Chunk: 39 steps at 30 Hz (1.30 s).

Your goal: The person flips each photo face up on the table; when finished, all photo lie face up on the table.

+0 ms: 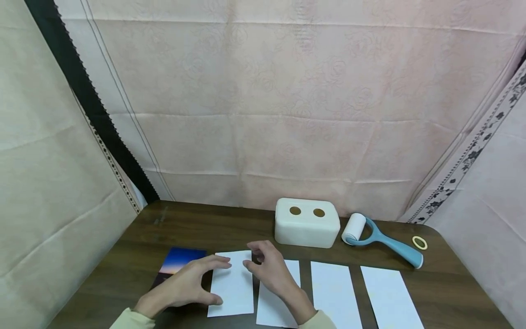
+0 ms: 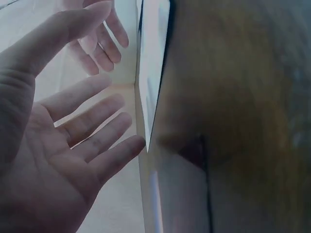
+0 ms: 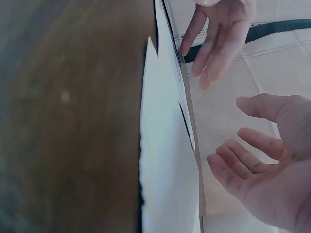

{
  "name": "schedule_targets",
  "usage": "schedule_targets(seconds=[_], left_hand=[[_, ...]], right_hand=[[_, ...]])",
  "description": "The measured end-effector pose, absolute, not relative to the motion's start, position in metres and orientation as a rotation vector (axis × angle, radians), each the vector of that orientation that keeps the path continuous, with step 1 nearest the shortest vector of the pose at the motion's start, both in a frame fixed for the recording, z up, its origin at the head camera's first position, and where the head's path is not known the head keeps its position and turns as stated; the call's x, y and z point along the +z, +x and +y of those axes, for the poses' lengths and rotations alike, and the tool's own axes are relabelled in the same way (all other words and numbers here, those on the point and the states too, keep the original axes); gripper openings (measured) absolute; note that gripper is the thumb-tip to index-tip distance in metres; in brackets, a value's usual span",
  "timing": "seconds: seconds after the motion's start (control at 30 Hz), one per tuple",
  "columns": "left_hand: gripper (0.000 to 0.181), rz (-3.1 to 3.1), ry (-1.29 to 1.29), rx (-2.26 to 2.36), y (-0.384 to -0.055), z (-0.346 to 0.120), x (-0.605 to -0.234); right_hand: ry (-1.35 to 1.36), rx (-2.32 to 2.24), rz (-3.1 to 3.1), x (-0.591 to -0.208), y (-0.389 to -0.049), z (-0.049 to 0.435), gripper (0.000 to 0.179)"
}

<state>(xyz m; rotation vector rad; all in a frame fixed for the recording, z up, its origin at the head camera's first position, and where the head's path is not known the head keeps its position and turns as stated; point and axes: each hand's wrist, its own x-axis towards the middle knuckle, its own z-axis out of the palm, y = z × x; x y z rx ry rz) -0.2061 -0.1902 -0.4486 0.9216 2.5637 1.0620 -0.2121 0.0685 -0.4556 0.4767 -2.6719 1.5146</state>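
Observation:
On the dark wooden table, several white paper sheets lie in a row. My left hand point(image 1: 185, 281) is over the left edge of the leftmost sheet point(image 1: 233, 292), thumb and fingers spread apart with nothing between them. Just right of that sheet, my right hand point(image 1: 271, 269) hovers over the second sheet point(image 1: 274, 307), fingers loosely bent and holding nothing. Both wrist views show bare palms, the left point(image 2: 63, 131) and the right point(image 3: 272, 170), raised off the table surface. Partly behind my left hand lies a blue and dark picture card point(image 1: 182, 260).
Two further sheets, a third point(image 1: 334, 292) and a fourth point(image 1: 390, 294), lie to the right. Behind them stand a white box point(image 1: 306, 228) with two round holes, a blue-handled lint roller point(image 1: 392, 244) and a small pale yellow ring point(image 1: 419, 238). Cloth curtains point(image 1: 287, 114) enclose the table.

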Motion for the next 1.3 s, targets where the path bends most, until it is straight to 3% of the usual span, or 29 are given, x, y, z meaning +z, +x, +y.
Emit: schedule_targets(seconds=[1.3], left_hand=[[0.082, 2.689, 0.932, 0.738, -0.198, -0.181, -0.453]], right_hand=[[0.573, 1.535, -2.733, -0.469, -0.218, 0.077, 0.037]])
